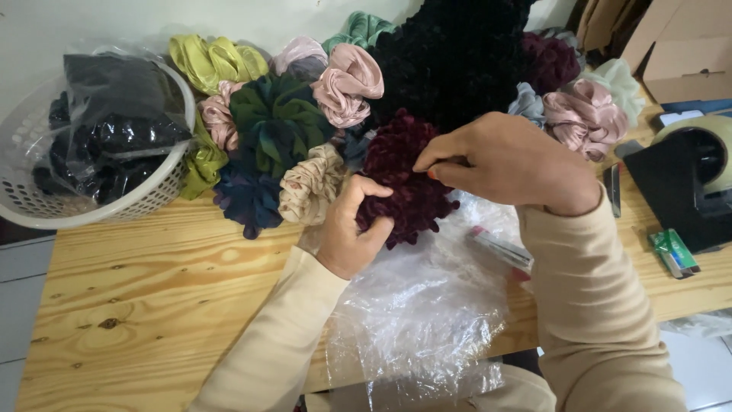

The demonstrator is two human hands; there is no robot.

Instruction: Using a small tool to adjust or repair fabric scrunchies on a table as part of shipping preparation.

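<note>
A dark maroon velvet scrunchie [404,179] sits at the middle of the wooden table [152,297], just above a crumpled clear plastic bag [427,313]. My left hand [352,229] grips its lower left edge from below, fingers curled into the fabric. My right hand [507,160] pinches its upper right side with thumb and fingers. Both arms wear beige sleeves.
A heap of scrunchies lies behind: dark green [276,122], pink satin [347,84], yellow-green [210,61], beige [309,187], black [454,53]. A white plastic basket [145,202] with bagged black items stands left. A black tape dispenser [686,183], a green lighter [674,252] and cardboard boxes sit right.
</note>
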